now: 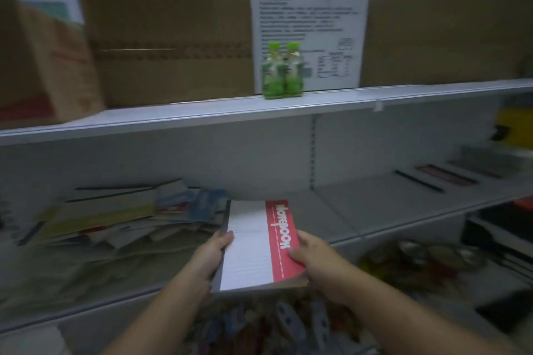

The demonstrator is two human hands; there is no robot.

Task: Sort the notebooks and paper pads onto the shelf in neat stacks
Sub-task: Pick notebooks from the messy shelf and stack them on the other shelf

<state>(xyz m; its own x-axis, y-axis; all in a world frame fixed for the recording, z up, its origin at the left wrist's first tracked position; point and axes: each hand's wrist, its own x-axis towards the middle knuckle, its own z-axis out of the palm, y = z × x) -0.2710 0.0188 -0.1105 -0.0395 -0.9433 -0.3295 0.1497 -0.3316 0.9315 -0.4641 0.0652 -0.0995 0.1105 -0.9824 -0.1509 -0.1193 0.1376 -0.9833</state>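
Clasps flat white-and-red paper notebook (253, 251) between left hand (212, 256) and right hand (314, 261), fingers curled round both long edges, over grey metal shelf (360, 210) front edge, probably for square placing.

Notebook (251, 251): smooth paper cover. The white lined part is matt, and the red band has a slight sheen.
Pile of notebooks (115, 219): paper and thin card covers, mostly matt. It is too blurred to tell any finer finish.
Lower shelf (360, 210): looks like painted metal, pale grey and smooth, with a dull sheen.
Upper shelf (202, 114): the same painted-metal look, smooth, brighter along its front edge.
Back panel (173, 164): pale painted sheet, smooth and matt.
Brown boxes (173, 46): cardboard, matt and rough-looking. A tape strip on one has a faint shine.
White box (308, 23): smooth printed card, matt.
Bottles (284, 72): glossy clear plastic with green plastic caps.
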